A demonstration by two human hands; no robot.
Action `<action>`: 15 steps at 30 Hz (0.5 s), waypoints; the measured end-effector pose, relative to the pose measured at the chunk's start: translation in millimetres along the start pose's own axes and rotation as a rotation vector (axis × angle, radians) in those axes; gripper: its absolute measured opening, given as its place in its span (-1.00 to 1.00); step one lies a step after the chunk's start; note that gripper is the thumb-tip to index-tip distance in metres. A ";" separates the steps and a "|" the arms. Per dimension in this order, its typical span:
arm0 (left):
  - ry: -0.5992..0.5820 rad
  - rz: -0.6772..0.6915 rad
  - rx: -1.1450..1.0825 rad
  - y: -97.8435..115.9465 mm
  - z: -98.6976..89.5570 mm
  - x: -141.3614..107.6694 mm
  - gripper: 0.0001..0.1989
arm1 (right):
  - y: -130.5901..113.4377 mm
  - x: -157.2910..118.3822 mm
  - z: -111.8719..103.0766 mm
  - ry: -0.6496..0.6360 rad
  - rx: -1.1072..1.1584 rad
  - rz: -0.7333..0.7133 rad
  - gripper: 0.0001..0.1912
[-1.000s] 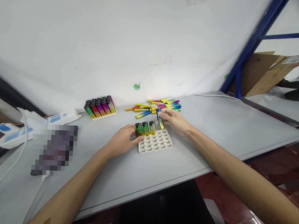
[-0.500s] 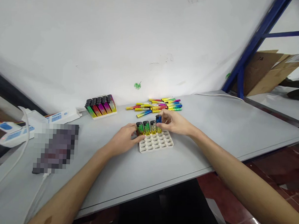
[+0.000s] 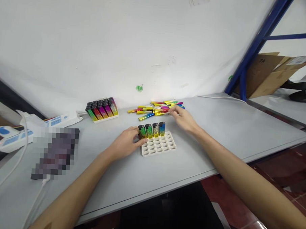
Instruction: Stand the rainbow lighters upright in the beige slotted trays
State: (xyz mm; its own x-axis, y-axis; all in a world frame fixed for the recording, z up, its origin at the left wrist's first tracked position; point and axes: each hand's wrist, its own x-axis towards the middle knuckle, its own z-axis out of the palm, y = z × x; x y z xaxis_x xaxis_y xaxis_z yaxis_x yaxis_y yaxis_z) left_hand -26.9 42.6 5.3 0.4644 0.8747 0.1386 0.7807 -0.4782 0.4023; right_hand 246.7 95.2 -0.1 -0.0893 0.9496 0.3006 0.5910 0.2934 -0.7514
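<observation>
A white plastic lighter tray (image 3: 158, 154) with rows of slots lies on the table. Along its back row several lighters stand upright, two green ones, a silver-yellow one and a blue-and-yellow lighter (image 3: 162, 128) at the right. My left hand (image 3: 126, 142) is closed around the tray's left back corner, thumb in front beside the leftmost green lighter (image 3: 142, 131) and the other fingers partly hidden behind. Past the tray, my right hand (image 3: 184, 118) reaches to the right side of a loose pile of shiny coloured lighters (image 3: 161, 110), its fingers parted at the pile.
At the back left stands a full tray of black-topped lighters (image 3: 102, 109). A power strip (image 3: 58, 120), white cables and a blurred-out dark object (image 3: 56, 154) are on the left. The wall runs behind the pile; a blue frame (image 3: 243, 81) and cardboard boxes (image 3: 268, 72) are at right.
My right hand has let go of the blue-and-yellow lighter, which now stands lower in the tray's back row, and has moved back and right to the pile. My left hand stays put.
</observation>
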 end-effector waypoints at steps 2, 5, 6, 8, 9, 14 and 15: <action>-0.003 0.004 0.002 -0.7 0.4 0.0 -0.67 | 18.0 7.9 -1.3 0.174 -0.283 0.036 -0.57; -0.016 -0.006 0.008 -0.9 0.1 -0.3 -0.66 | 40.8 16.6 -4.2 0.226 -0.466 0.085 -0.37; -0.020 -0.008 0.009 -0.7 -0.2 -0.4 -0.66 | 45.6 18.3 -4.9 0.207 -0.488 0.101 -0.36; -0.028 -0.005 0.012 -0.1 -0.9 -0.6 -0.67 | 50.2 20.1 -5.3 0.159 -0.520 0.127 -0.41; -0.030 -0.002 0.013 0.2 -1.2 -0.7 -0.67 | 50.5 20.2 -5.2 0.142 -0.535 0.136 -0.44; -0.018 -0.003 0.014 1.5 -1.7 -0.5 -0.67 | 45.4 17.4 -7.5 0.160 -0.590 0.144 -0.55; -0.015 -0.004 0.011 1.5 -1.6 -0.4 -0.67 | 44.7 16.9 -8.7 0.177 -0.587 0.133 -0.58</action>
State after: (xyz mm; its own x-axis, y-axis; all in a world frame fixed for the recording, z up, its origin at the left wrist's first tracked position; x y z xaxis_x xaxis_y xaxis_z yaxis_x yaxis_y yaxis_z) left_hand -26.6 41.7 7.3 0.4673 0.8755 0.1231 0.7871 -0.4754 0.3930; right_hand 278.6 123.4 -23.5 0.1198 0.9264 0.3570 0.9343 0.0163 -0.3561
